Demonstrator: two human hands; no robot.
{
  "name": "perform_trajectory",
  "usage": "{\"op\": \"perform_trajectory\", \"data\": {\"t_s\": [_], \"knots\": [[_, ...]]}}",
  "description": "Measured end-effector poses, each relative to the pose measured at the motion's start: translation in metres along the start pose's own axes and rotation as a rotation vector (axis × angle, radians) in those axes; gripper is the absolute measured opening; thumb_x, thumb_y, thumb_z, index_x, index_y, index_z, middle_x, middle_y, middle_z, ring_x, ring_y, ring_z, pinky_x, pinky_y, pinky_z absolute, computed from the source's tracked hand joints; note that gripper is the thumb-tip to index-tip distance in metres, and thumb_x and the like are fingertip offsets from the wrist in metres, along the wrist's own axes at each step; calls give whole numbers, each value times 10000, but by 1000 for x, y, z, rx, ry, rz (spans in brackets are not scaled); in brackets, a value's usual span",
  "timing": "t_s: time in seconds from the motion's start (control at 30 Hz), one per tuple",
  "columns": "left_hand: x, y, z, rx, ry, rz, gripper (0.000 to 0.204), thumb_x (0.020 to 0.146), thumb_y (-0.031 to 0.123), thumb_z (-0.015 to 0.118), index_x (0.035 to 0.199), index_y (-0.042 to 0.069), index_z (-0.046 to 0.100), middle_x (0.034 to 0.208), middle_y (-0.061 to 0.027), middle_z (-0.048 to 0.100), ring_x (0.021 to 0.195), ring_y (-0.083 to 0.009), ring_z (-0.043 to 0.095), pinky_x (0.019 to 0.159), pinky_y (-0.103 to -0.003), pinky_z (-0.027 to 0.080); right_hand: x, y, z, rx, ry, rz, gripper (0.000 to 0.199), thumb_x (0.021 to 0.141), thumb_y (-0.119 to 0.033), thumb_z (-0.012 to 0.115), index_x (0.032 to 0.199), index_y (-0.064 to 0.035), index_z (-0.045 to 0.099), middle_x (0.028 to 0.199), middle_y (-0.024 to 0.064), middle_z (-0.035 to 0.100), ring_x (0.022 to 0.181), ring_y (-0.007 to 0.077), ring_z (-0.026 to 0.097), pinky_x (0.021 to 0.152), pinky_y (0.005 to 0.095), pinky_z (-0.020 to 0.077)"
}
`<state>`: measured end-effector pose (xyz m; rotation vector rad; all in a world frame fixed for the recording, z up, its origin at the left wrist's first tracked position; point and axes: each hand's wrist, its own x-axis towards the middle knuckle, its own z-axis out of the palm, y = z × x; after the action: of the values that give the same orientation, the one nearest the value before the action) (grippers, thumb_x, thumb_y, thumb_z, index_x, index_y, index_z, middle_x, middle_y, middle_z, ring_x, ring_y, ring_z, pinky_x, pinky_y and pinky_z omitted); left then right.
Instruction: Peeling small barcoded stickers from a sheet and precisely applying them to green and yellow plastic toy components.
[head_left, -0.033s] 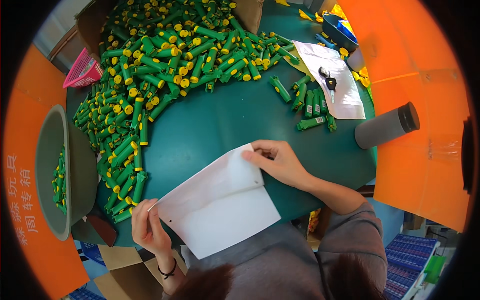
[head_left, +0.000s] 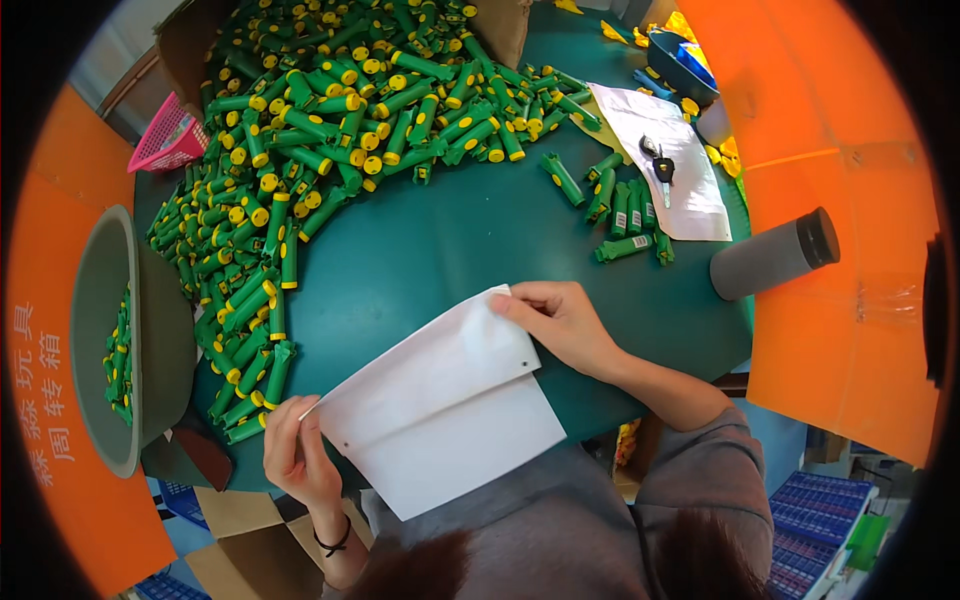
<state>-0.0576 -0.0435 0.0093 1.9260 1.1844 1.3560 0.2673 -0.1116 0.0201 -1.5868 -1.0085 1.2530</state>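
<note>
Between my two hands a folded white paper sheet hangs tilted over the near table edge and my lap. My left hand pinches its left corner between thumb and fingers. My right hand grips the upper right corner, thumb on top. A crease and small dark holes show on the sheet. Beyond it, a big heap of green tubes with yellow caps covers the table's left and far side. Several loose green tubes lie beyond my right hand.
A grey-green basin holding some tubes stands at the left; a pink basket sits behind it. To the right are a sheet in a clear sleeve, keys, a grey bottle and a dark bowl. Orange panels flank the green table.
The paper has shifted slightly right and its upper flap has turned a little, showing the fold and holes more plainly. Both hands keep their hold.
</note>
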Motion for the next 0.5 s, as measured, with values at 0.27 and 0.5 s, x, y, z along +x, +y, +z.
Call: {"op": "perform_trajectory", "data": {"t_s": [0.27, 0.5], "knots": [[3, 19, 0, -175, -209, -372, 278, 1045, 136, 489, 1233, -15, 628, 906, -24, 648, 795, -81, 565, 729, -226, 470, -5, 22, 10, 322, 107, -143, 197, 1031, -146, 580, 1095, 9, 682, 990, 13, 678, 875, 70, 607, 793, 227, 488], [9, 48, -4, 71, -188, -471, 365, 1059, 193, 491, 1379, 31, 561, 892, -39, 627, 785, -99, 559, 727, -238, 458, -10, 21, 15, 227, 48, -303, 185, 1031, -81, 524, 1063, 61, 638, 1336, 121, 573, 1143, 149, 572, 1009, 287, 415]]}}
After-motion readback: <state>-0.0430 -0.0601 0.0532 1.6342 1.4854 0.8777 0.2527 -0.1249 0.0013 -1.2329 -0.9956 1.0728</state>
